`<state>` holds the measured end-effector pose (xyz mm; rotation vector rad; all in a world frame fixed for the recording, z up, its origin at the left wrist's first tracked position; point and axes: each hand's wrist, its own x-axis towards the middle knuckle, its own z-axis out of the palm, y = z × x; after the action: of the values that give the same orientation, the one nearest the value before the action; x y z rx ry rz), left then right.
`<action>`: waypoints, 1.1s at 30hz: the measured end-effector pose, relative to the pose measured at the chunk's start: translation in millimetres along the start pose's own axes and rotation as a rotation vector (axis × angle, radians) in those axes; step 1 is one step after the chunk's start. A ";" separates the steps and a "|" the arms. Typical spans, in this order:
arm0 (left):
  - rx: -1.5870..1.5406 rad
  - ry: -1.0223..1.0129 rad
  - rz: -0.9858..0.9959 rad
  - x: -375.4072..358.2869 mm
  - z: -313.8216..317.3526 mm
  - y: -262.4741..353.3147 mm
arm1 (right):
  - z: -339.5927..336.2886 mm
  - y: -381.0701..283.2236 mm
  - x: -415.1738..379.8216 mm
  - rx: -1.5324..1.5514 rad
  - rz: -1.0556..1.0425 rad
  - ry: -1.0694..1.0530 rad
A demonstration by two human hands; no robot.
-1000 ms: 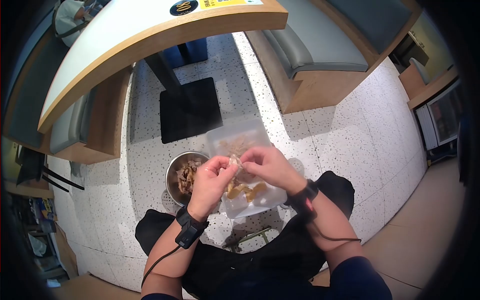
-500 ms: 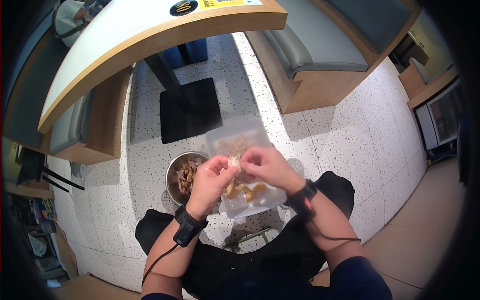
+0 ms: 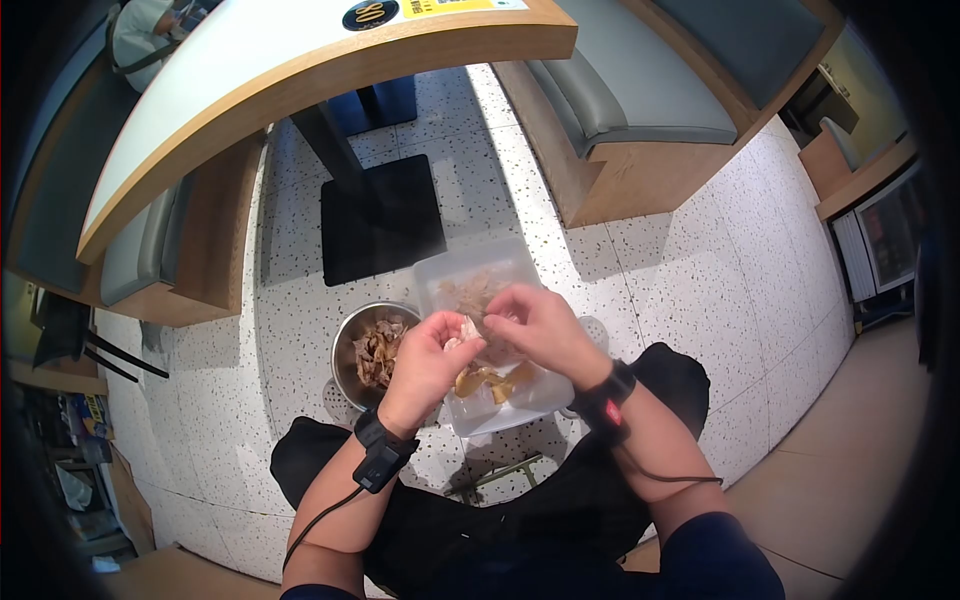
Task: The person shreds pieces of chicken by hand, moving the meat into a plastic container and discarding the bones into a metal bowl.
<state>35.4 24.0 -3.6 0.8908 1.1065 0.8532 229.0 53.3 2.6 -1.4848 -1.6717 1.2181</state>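
My left hand (image 3: 428,362) pinches a pale, whitish piece of food (image 3: 466,333) between thumb and fingers. Just right of it, my right hand (image 3: 533,325) has its fingertips pressed together; what they hold, if anything, is too small to name. Both hands are above a translucent white plastic tray (image 3: 436,268). Pale shredded pieces (image 3: 472,292) lie in its far part, and yellowish pieces (image 3: 498,386) in its near part. Left of the tray, a round metal bowl (image 3: 344,377) holds brownish chunks (image 3: 377,352), partly hidden by my left hand.
A wood-edged white table (image 3: 290,85) stands ahead on a black base plate (image 3: 382,220). Grey padded benches are at the right (image 3: 640,90) and left (image 3: 150,260). A seated person (image 3: 143,40) is at the far upper left.
My right hand has moved slightly away from the piece in my left hand, opening a small gap between them. My left hand keeps its hold.
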 end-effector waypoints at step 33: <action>-0.474 0.058 -0.063 15.7 -9.5 -16.8 | 19.0 0.4 -8.5 0.025 -0.242 -0.164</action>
<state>31.9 33.0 -26.6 0.4373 0.9201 1.0369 214.3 40.4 -4.3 -1.1531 -1.8744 1.2482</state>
